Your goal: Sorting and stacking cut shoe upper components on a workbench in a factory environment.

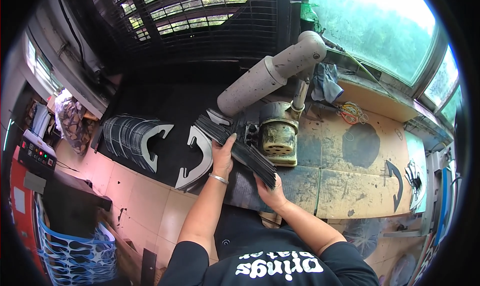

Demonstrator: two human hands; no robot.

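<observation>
A thick stack of thin black curved pieces [243, 153] is gripped between my hands, slanting down to the right over the front of the workbench. My left hand [223, 155] is closed on its upper left part, the thumb lying on top. My right hand [270, 191] is closed round its lower right end. Just left of the stack lies a pale grey curved piece with notched ends [201, 160]. Farther left, a long row of similar curved pieces [131, 138] stands packed together on a black surface. Beside the held stack stands a stained round machine [278, 137].
A thick grey duct [270, 73] angles down over the bench. On stained cardboard [325, 136] at right lie rubber bands [352, 113] and a dark curved piece [395, 186]. A grey glove [327, 83] hangs beside the window. A control box [37, 153] and blue basket [75, 256] stand at left.
</observation>
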